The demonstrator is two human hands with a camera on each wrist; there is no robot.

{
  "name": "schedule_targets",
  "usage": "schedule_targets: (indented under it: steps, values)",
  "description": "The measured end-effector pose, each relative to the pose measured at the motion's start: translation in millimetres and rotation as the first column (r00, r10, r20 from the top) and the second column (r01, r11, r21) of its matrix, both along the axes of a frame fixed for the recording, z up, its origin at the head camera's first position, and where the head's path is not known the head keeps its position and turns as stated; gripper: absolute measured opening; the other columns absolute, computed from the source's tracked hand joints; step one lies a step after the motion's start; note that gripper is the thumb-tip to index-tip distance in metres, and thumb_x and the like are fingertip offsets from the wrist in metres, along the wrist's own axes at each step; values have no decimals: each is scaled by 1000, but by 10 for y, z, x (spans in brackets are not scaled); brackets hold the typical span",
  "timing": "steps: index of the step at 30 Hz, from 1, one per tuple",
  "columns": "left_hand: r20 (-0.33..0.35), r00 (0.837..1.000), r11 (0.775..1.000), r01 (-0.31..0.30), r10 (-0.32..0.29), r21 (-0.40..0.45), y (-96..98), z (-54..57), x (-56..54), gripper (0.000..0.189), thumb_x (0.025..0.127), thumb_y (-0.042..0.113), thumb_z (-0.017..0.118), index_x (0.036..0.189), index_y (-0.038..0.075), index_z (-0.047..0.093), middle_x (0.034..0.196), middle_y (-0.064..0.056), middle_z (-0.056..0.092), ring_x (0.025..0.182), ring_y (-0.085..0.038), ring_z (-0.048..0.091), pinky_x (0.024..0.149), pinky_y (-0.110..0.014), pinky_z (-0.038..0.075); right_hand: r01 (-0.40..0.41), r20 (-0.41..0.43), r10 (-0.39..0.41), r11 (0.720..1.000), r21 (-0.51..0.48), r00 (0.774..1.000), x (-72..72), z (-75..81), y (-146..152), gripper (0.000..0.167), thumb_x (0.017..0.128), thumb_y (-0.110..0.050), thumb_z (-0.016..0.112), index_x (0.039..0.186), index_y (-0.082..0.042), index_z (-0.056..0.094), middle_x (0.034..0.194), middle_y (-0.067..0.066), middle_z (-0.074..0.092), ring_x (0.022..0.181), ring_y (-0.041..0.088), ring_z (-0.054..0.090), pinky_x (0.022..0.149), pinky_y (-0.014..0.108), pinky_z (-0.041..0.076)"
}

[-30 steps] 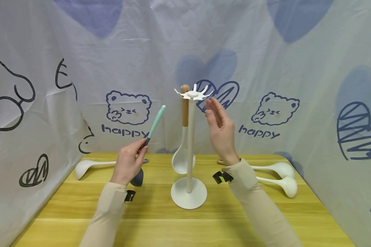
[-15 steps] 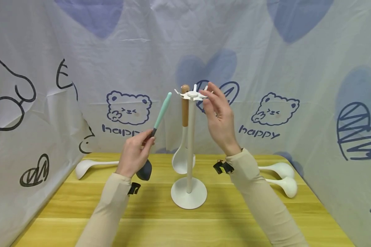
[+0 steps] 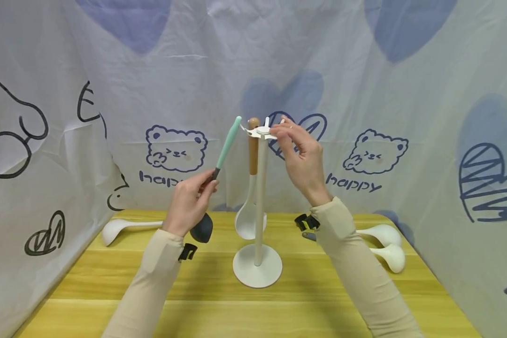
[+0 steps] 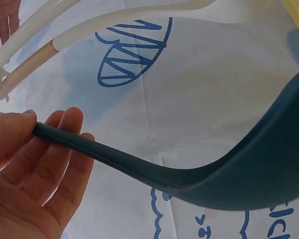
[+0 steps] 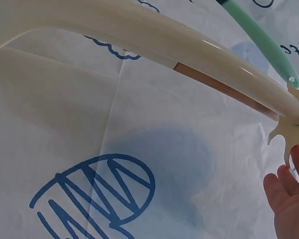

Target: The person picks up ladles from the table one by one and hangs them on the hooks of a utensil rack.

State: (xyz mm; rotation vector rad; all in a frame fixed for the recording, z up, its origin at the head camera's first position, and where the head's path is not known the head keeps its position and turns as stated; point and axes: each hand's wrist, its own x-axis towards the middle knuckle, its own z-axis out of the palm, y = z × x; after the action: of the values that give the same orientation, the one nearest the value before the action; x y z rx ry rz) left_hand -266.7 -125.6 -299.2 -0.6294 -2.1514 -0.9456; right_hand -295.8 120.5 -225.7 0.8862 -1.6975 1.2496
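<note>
Standing on the yellow table (image 3: 236,314) — white rack (image 3: 260,202), heart-printed cloth (image 3: 219,94) behind.

The left fingers (image 4: 54,167) pinch the dark ladle (image 4: 259,172) by its handle (image 4: 107,155) before a patterned cloth (image 4: 189,94).

Was a makeshift booth: white, wrinkled, blue-heart-printed sheeting (image 3: 219,80) walled in a yellow wood-grain table (image 3: 236,314) on three sides.

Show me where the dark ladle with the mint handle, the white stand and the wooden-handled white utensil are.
Dark ladle (image 4: 239,181): left wrist view, on its bowl.
White stand (image 3: 260,202): head view, partway up its pole.
Wooden-handled utensil (image 3: 253,159): head view, on its wooden handle.
</note>
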Motion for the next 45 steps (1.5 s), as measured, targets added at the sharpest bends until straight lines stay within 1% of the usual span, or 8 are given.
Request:
schedule_targets:
  steps: [2,7,10,16,23,28,33,45]
  values:
    - [-11,1000,1000,7,-7,-1,17,7,-16,22,95,4,62,115,-1,67,93,-16,73,79,-23,70,71,-36,62,-7,15,8,1000,-5,1000,5,11,12,24,101,-17,55,107,0,71,117,16,69,132,20,53,108,27,46]
    - [-33,999,1000,18,-18,-6,33,-7,-46,22,94,3,63,115,-1,68,93,-16,73,78,-24,71,71,-36,62,-30,39,31,999,-29,999,3,20,2,21,100,-11,56,107,1,71,116,17,69,132,20,53,106,26,47]
    - [-24,1000,1000,18,-18,-8,28,-30,-53,24,94,3,63,117,0,69,95,-16,73,78,-24,71,71,-36,62,-35,59,38,999,-40,998,3,17,-15,21,100,-12,56,107,1,71,116,16,69,133,15,52,107,25,46]
    - [-17,1000,1000,22,-23,-18,42,-74,-58,26,94,5,64,119,2,69,97,-14,73,78,-23,70,70,-34,62,-37,65,39,999,-37,997,24,17,-19,21,100,-10,56,107,1,72,116,17,68,133,16,51,106,25,47]
    - [4,999,999,54,-54,6,98,-125,-53,27,94,4,64,120,1,68,99,-16,74,77,-23,72,70,-33,62,-27,70,30,999,-44,997,25,6,-17,21,100,-12,56,107,1,71,116,16,68,133,14,51,104,25,48]
    - [26,998,999,49,-50,23,146,-184,-49,29,93,6,66,121,0,68,96,-14,75,75,-21,71,68,-31,62,-38,93,42,998,-49,995,31,1,-15,22,100,-13,56,108,2,71,117,16,67,134,13,50,104,26,48]
    - [28,996,996,82,-83,48,204,-229,-65,31,93,6,66,123,0,66,95,-15,74,74,-21,71,68,-30,62,-38,115,45,998,-56,992,43,14,-15,21,100,-12,56,107,1,71,120,16,66,135,14,50,104,27,49]
    - [59,995,996,79,-82,48,270,-265,-89,32,94,6,65,125,-1,65,95,-14,74,77,-22,71,71,-32,62,-36,131,45,997,-63,990,45,16,-15,20,99,-9,57,106,1,72,117,16,67,134,16,51,102,30,51]
